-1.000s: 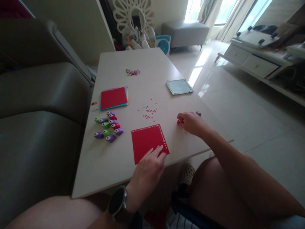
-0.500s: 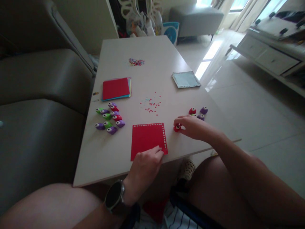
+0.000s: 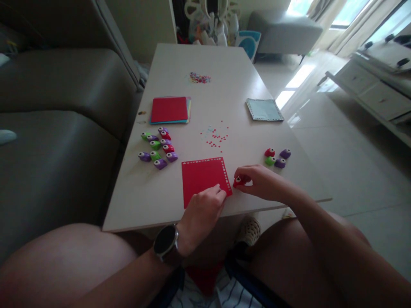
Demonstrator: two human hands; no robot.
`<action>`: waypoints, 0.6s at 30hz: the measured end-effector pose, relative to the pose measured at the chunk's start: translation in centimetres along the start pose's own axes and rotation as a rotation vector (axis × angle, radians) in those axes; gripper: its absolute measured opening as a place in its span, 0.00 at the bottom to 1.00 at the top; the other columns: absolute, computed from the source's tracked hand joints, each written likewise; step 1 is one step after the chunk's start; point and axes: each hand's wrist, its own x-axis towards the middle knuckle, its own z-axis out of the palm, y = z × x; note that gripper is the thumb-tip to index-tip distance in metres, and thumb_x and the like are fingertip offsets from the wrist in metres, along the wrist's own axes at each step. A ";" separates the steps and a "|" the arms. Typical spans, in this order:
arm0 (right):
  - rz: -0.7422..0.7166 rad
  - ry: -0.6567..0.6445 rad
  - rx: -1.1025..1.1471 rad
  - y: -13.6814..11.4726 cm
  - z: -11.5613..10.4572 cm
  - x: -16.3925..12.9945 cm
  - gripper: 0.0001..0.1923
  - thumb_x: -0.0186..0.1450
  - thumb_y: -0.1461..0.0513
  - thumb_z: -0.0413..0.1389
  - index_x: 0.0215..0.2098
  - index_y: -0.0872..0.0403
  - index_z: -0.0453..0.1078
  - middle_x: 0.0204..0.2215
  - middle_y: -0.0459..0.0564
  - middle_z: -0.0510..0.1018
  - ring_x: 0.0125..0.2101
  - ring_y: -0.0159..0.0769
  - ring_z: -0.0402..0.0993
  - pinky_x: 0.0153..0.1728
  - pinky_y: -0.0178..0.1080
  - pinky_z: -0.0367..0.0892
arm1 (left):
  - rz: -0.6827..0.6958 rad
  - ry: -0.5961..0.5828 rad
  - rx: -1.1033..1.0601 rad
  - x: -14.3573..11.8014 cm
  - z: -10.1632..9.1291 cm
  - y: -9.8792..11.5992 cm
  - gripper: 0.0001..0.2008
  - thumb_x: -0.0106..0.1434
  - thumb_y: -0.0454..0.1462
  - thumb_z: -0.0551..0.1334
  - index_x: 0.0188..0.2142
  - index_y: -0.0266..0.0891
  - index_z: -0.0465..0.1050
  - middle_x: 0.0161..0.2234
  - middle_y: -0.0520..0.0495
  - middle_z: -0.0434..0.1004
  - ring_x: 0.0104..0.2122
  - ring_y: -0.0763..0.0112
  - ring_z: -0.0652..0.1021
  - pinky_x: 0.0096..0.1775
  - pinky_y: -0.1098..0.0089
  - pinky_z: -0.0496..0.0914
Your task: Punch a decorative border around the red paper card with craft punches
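A square of red paper (image 3: 201, 177) lies near the table's front edge, with small punched shapes lining its far and right edges. My left hand (image 3: 205, 209) rests on its lower right part, fingers curled together at the right edge. Just beside that edge, my right hand (image 3: 261, 182) grips a small red paper punch (image 3: 238, 182) between thumb and fingers. A narrow gap seems to separate the punch from the paper. Whether my left fingertips pinch the paper or only press it is hard to see.
Several coloured punches (image 3: 161, 153) sit at left, and a smaller group (image 3: 280, 163) at right. Red-topped stacked paper (image 3: 169, 110), a pale punched sheet (image 3: 265, 110), red and blue confetti (image 3: 217, 137) and a mixed confetti pile (image 3: 200, 78) lie farther back on the table (image 3: 224, 60).
My right hand has brought the red paper punch nearer to the red paper's right edge. My left hand stays on the paper. The whole view has shifted slightly.
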 end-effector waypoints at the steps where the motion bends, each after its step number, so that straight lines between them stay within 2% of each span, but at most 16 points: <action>1: -0.002 -0.009 0.011 -0.1 0.1 0.0 0.01 0.64 0.63 0.59 0.34 0.52 0.72 0.30 0.48 0.77 0.28 0.34 0.70 0.31 0.37 0.62 | 0.002 -0.001 0.005 0.0 -0.1 0.0 0.09 0.74 0.34 0.53 0.40 0.40 0.71 0.40 0.45 0.78 0.40 0.63 0.79 0.39 0.66 0.72; 12: 0.002 -0.069 0.025 -0.6 0.2 0.2 0.02 0.63 0.61 0.58 0.32 0.50 0.69 0.30 0.48 0.76 0.30 0.37 0.71 0.32 0.39 0.65 | 0.012 0.006 0.033 0.0 -0.3 0.2 0.07 0.73 0.33 0.54 0.40 0.40 0.70 0.40 0.48 0.77 0.39 0.64 0.79 0.37 0.65 0.72; 18: 0.051 -0.102 0.021 -1.0 0.1 0.2 0.01 0.63 0.62 0.58 0.33 0.49 0.71 0.32 0.50 0.79 0.32 0.41 0.74 0.35 0.40 0.67 | 0.014 0.011 0.032 0.0 -0.2 0.2 0.06 0.73 0.32 0.55 0.39 0.40 0.70 0.40 0.48 0.77 0.38 0.64 0.78 0.37 0.65 0.72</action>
